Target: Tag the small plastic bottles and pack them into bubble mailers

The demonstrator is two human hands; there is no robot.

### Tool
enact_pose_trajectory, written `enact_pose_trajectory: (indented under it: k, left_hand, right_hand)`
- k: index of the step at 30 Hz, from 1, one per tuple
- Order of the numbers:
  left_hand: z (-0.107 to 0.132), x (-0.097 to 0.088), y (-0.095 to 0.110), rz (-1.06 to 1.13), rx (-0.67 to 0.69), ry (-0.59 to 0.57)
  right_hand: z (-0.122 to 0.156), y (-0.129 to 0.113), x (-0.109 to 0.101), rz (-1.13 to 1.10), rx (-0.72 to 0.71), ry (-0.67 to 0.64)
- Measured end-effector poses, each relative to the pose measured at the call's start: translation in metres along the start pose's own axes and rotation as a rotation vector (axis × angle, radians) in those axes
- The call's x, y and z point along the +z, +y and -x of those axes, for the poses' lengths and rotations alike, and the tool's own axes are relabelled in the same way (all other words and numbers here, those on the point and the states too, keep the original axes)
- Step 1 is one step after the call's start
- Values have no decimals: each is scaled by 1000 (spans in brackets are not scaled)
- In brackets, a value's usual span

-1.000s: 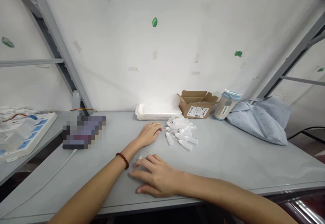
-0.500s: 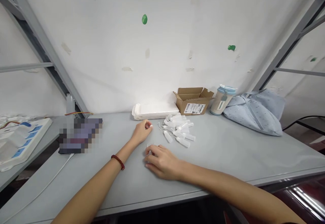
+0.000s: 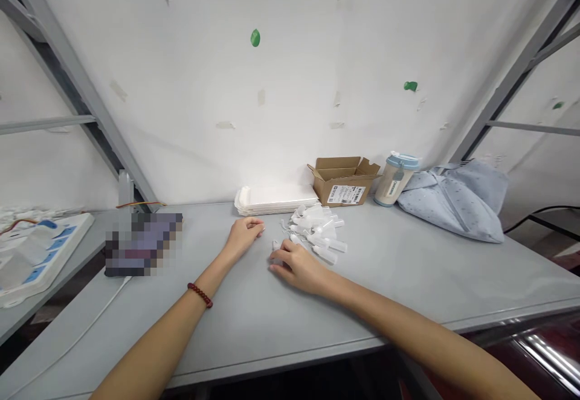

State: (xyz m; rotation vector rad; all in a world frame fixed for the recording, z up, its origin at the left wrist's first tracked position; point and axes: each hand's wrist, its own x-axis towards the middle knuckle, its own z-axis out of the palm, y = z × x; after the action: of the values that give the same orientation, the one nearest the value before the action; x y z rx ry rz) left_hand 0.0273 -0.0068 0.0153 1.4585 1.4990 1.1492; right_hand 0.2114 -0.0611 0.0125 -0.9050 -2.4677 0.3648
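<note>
My left hand (image 3: 244, 235) is just above the table in front of the white stack, thumb and fingers pinched together. A tiny white speck shows at its fingertips, too small to name. My right hand (image 3: 302, 267) lies at the near left edge of a pile of small translucent white plastic bottles (image 3: 324, 231), some with thin strings. Its fingers are curled in. A bit of whitish, string-like material (image 3: 275, 245) shows beside its fingertips; the rest is hidden by the fingers.
A stack of flat white packets (image 3: 276, 199) lies against the wall, beside an open cardboard box (image 3: 344, 182). Right of the box are a tumbler (image 3: 395, 179) and a light blue cloth bag (image 3: 453, 203). To the left are a blurred phone (image 3: 145, 244), its cable, and a power strip (image 3: 49, 255).
My right hand has moved up and to the right, closer to the pile, and now covers part of its near edge. My left hand has shifted slightly left.
</note>
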Motion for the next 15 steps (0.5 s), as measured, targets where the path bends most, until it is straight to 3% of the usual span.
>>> enact_pose_trajectory:
  k: [5, 9, 15]
  left_hand:
    - [2, 1, 5, 56, -78, 6]
    - [4, 0, 8, 105, -113, -17]
    - [9, -14, 14, 437, -247, -307]
  right_hand:
    - [-1, 2, -8, 148, 51, -99]
    - [0, 6, -6, 163, 29, -87]
    - [0, 12, -5, 106, -12, 39]
